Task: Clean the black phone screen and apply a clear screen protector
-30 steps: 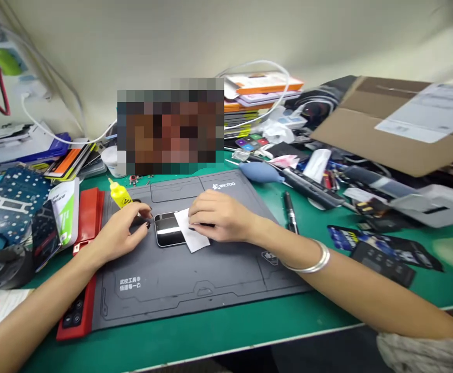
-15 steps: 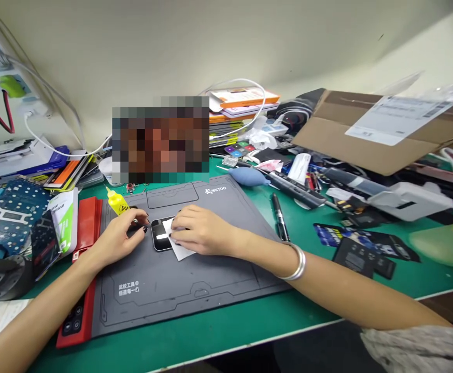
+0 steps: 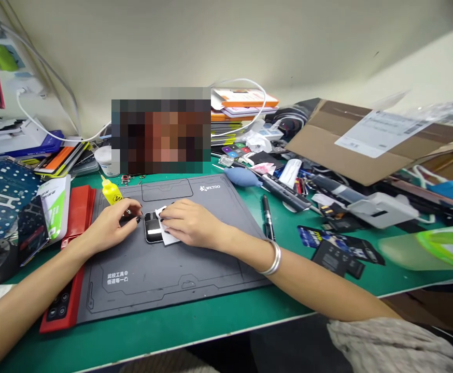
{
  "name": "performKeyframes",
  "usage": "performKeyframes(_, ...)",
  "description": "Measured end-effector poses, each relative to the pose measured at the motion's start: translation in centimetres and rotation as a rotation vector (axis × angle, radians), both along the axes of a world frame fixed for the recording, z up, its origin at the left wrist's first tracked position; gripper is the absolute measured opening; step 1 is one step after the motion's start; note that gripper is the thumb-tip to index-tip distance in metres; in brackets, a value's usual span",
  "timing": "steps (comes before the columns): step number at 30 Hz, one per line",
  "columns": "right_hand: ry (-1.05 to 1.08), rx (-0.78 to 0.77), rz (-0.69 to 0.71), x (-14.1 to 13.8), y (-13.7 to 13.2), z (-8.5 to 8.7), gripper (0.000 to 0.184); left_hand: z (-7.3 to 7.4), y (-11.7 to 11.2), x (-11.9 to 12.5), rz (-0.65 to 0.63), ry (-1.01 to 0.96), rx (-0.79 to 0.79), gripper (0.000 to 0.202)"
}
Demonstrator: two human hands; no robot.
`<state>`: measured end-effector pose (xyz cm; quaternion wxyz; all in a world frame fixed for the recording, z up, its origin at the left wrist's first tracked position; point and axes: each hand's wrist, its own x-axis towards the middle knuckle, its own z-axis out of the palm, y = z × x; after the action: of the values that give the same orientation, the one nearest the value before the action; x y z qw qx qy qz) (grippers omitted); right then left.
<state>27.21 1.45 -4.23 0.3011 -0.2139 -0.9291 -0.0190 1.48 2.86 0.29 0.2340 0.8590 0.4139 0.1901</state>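
Observation:
A small phone (image 3: 153, 231) with a dark, glossy screen and a light frame lies on the grey work mat (image 3: 144, 269). My right hand (image 3: 185, 221) presses a folded white wipe (image 3: 171, 238) against the right part of the screen, and its fingers cover some of both. Just left of the phone, my left hand (image 3: 113, 224) rests on the mat, fingers curved and thumb apart, with nothing visible between them. Behind that hand stands a yellow squeeze bottle (image 3: 111, 191) with a thin nozzle, its lower part hidden.
A red panel with buttons (image 3: 61, 305) runs along the mat's left edge. To the right lie a black pen (image 3: 267, 217), a blue air blower (image 3: 243, 177) and dark flat parts (image 3: 329, 257). Farther back are a cardboard box (image 3: 327, 134), a white tub (image 3: 107, 159) and a pixelated patch.
The whole view has shifted, so the bench appears farther left. My right hand and the wipe have slid slightly toward the phone's far end. My left hand stays beside the phone.

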Motion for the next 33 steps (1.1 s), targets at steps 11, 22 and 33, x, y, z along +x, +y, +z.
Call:
performKeyframes(11,-0.168,-0.091,-0.004,-0.1,-0.6,0.4,0.026,-0.4,-0.1,-0.2,0.001,-0.028,0.005,0.021)
performKeyframes(22,-0.284,-0.137,0.029,-0.8,-1.1,0.9,0.033,-0.5,-0.1,-0.2,-0.005,-0.035,0.020,0.021)
performKeyframes(33,-0.324,-0.179,0.063,-0.9,-1.3,0.7,0.037,-0.9,-0.1,-0.4,-0.006,-0.035,0.003,0.024)
